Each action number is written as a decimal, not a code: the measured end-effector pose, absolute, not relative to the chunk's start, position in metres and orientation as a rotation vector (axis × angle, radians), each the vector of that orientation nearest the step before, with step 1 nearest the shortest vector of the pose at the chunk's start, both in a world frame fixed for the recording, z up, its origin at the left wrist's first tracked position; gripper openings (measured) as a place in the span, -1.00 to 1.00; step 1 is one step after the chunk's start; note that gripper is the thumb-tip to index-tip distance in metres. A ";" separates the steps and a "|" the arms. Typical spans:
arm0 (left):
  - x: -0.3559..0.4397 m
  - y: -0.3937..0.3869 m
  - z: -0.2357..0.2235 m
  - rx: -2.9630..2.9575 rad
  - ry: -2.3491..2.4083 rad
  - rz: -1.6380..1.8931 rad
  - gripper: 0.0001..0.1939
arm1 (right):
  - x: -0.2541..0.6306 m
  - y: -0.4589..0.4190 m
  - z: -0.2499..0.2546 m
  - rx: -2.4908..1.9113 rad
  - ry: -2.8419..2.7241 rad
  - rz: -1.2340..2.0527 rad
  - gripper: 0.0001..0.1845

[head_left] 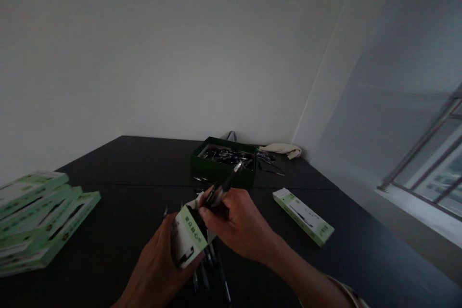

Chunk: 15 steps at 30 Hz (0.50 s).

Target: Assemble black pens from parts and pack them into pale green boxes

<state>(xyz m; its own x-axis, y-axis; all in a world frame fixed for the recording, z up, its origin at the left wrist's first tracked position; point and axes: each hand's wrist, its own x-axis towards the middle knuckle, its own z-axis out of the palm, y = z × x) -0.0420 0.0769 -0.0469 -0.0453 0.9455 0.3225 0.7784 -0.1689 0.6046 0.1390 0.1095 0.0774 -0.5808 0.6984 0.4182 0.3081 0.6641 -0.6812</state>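
Note:
My left hand point(159, 260) is wrapped round a small white and pale green pen box point(186, 238), tilted with its top end open. My right hand point(240, 221) pinches dark pens point(225, 185) at the mouth of that box. Their shiny ends point up and away from me. How many pens are in the fingers I cannot tell. Below my hands, several loose pens point(224, 276) lie on the black table, partly hidden by the box and fingers.
A dark green box point(216, 169) filled with many pens stands further back. More pens point(269, 159) and a cream cloth point(283, 149) lie to its right. Flat pen boxes are stacked at left point(46, 221). One closed pen box point(303, 216) lies at right on the black table point(144, 163).

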 end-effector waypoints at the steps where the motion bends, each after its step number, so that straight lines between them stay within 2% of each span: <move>1: -0.042 0.077 -0.046 1.985 1.849 1.023 -0.38 | 0.139 0.109 0.078 -0.800 -2.186 0.753 -0.90; 8: -0.041 0.079 -0.044 1.969 1.820 1.031 -0.37 | 0.147 0.111 0.082 -0.893 -2.035 1.028 -0.80; 11: -0.041 0.079 -0.044 1.955 1.816 1.038 -0.38 | 0.146 0.106 0.081 -0.894 -2.102 0.974 -0.93; 15: -0.040 0.078 -0.044 1.949 1.808 1.053 -0.39 | 0.142 0.097 0.082 -0.951 -2.285 0.761 -0.95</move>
<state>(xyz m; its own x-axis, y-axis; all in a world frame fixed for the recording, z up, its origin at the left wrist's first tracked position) -0.0396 0.0777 -0.0440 -0.0494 0.9475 0.3160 0.7424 -0.1768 0.6462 0.1423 0.0968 0.0817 -0.6016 0.7543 0.2628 0.4460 0.5901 -0.6730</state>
